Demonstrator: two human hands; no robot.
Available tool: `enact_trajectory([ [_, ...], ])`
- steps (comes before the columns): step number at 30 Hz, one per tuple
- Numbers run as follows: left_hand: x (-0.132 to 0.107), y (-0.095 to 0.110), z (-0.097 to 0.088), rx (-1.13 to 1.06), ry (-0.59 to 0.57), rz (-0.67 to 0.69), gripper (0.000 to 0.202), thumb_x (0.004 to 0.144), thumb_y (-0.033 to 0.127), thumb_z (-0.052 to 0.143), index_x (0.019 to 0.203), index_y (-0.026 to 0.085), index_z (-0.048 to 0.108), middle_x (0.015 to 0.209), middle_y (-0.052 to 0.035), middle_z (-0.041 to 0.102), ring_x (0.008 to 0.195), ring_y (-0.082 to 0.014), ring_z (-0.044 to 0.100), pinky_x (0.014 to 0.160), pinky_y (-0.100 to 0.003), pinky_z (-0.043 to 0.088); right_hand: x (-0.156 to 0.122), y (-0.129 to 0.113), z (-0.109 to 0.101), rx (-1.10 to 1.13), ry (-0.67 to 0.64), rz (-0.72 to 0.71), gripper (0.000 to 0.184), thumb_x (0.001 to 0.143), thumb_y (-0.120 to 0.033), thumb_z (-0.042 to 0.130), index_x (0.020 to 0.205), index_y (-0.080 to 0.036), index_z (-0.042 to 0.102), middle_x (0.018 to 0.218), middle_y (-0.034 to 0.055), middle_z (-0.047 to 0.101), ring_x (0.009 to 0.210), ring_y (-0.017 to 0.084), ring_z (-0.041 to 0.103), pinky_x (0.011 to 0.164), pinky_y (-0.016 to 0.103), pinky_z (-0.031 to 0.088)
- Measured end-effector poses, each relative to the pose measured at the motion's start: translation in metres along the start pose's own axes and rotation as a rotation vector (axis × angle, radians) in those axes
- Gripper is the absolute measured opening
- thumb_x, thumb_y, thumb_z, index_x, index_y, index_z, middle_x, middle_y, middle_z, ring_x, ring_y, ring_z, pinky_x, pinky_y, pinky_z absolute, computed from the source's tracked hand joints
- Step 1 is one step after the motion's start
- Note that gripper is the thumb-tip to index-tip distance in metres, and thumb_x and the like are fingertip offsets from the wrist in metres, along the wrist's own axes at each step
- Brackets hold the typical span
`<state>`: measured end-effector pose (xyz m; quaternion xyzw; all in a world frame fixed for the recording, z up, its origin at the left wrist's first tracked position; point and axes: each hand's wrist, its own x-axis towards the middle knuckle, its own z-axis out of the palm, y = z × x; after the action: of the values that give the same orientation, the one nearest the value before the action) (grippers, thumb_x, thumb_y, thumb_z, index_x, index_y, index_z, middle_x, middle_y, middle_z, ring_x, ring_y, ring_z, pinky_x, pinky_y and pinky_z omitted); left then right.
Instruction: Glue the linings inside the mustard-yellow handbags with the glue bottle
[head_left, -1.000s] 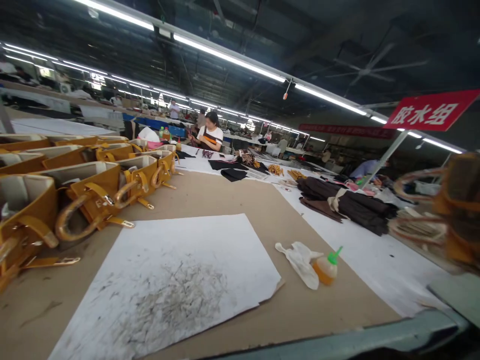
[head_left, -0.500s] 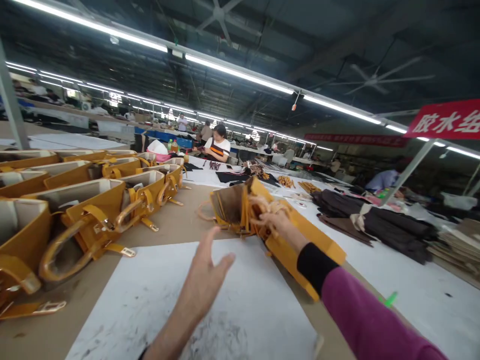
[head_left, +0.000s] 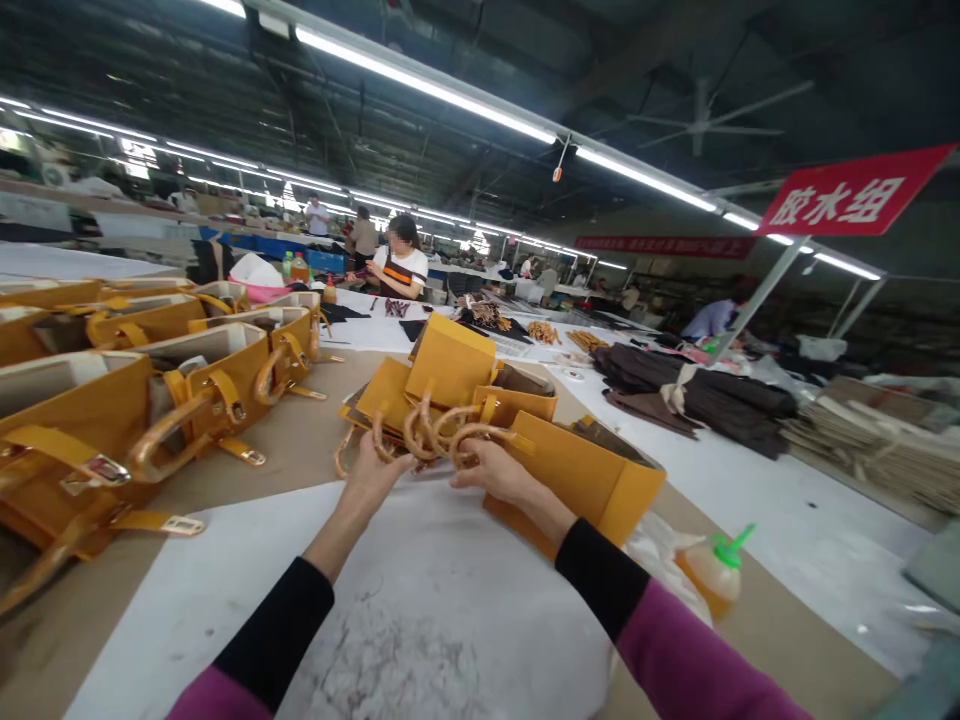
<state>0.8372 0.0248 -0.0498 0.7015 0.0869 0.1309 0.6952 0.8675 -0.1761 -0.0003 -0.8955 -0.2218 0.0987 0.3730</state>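
A stack of flat mustard-yellow leather bag pieces [head_left: 450, 375] with tan looped handles [head_left: 427, 430] lies on the white paper sheet [head_left: 420, 610] in front of me. My left hand [head_left: 373, 472] is closed on the handles at the stack's near left. My right hand [head_left: 499, 470] grips a handle on the near right, beside a yellow panel [head_left: 592, 480] that juts out to the right.
A row of assembled yellow bags [head_left: 112, 400] runs along the left of the table. An orange glue bottle with a green cap [head_left: 712, 570] stands at the right by a white cloth. Dark folded fabric [head_left: 697, 395] lies beyond. A seated person [head_left: 401, 262] works farther back.
A second ago no hands showed. Then my right hand carried the yellow pieces in from the right; now they rest on the paper and both hands hold their handles.
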Motion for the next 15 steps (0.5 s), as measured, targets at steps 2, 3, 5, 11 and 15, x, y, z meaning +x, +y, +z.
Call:
enact_trajectory([
  [2,-0.004,0.001,-0.007,-0.042,0.000,-0.048,0.058,0.059,0.033,0.074,0.108,0.017,0.048,0.114,-0.0111,0.061,0.108,-0.0254,0.056,0.095,-0.039,0.043,-0.034,0.003,-0.001,-0.022,0.090,0.003,0.036,0.071,-0.021,0.065,0.106,-0.017,0.062,0.113,0.0060,0.060,0.104,0.023,0.055,0.095,0.036,0.040],
  [3,-0.006,0.003,-0.011,-0.032,-0.002,-0.102,0.055,0.059,0.035,0.073,0.105,0.019,0.049,0.114,-0.0107,0.062,0.110,-0.0267,0.055,0.093,-0.041,0.043,-0.055,0.004,0.000,-0.035,0.134,-0.001,0.036,0.073,-0.021,0.063,0.109,-0.017,0.061,0.119,0.0070,0.058,0.109,0.024,0.052,0.099,0.037,0.037],
  [5,-0.012,0.008,-0.020,0.024,0.003,-0.231,0.051,0.061,0.040,0.070,0.103,0.020,0.050,0.117,-0.0110,0.060,0.113,-0.0301,0.053,0.089,-0.045,0.044,-0.102,0.011,0.001,-0.069,0.235,-0.025,0.034,0.078,-0.024,0.058,0.112,-0.018,0.060,0.126,0.0075,0.054,0.116,0.022,0.049,0.103,0.035,0.034],
  [11,-0.040,0.016,-0.020,0.105,-0.026,-0.320,0.068,0.057,0.047,0.068,0.114,0.019,0.045,0.129,-0.0162,0.050,0.117,-0.0303,0.050,0.086,-0.043,0.047,-0.270,0.061,0.013,-0.175,0.291,0.181,0.026,0.085,-0.040,0.054,0.105,-0.028,0.066,0.113,0.0027,0.065,0.107,0.022,0.058,0.094,0.030,0.045],
  [15,-0.098,0.030,0.015,0.163,-0.106,-0.177,0.067,0.059,0.051,0.066,0.116,0.019,0.049,0.131,-0.0139,0.050,0.122,-0.0296,0.046,0.099,-0.047,0.040,-0.390,0.104,0.030,-0.249,0.290,0.194,0.020,0.089,-0.035,0.049,0.092,-0.030,0.068,0.092,0.0003,0.069,0.085,0.017,0.064,0.080,0.022,0.050],
])
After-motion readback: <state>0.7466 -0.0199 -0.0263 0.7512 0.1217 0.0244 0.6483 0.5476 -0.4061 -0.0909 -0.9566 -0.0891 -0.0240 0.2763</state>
